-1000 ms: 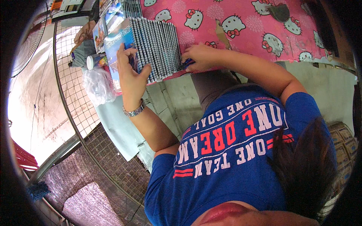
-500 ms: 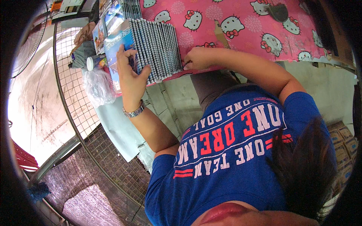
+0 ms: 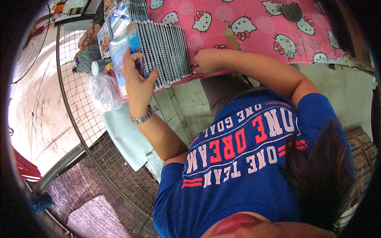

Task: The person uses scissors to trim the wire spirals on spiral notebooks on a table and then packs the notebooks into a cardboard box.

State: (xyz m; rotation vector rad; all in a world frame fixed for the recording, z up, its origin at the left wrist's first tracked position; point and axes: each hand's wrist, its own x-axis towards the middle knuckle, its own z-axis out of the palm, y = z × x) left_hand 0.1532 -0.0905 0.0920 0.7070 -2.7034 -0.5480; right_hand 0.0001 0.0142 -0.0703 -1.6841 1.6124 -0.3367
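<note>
A tightly packed row of wire-bound booklets (image 3: 166, 51) stands at the near edge of the table, spiral bindings upward. My left hand (image 3: 137, 75) rests spread against the blue picture cover at the row's left end, its thumb over the nearest bindings. At the right end, my right hand (image 3: 206, 61) is closed, with its fingers curled down beside the last booklet. What those fingers hold, if anything, is hidden. Behind the row stands a second batch of similar booklets (image 3: 137, 11).
A pink patterned cover (image 3: 254, 43) lies over the table, with a dark grey object (image 3: 291, 13) toward the back right. A white-capped bottle (image 3: 95, 68) and a clear plastic bag (image 3: 104, 91) sit left of the row. Another person's hand (image 3: 89, 36) shows beyond them, near a wire grid (image 3: 73, 79).
My right hand's fingers have tucked in slightly at the row's right end. My left hand and the booklets look unchanged.
</note>
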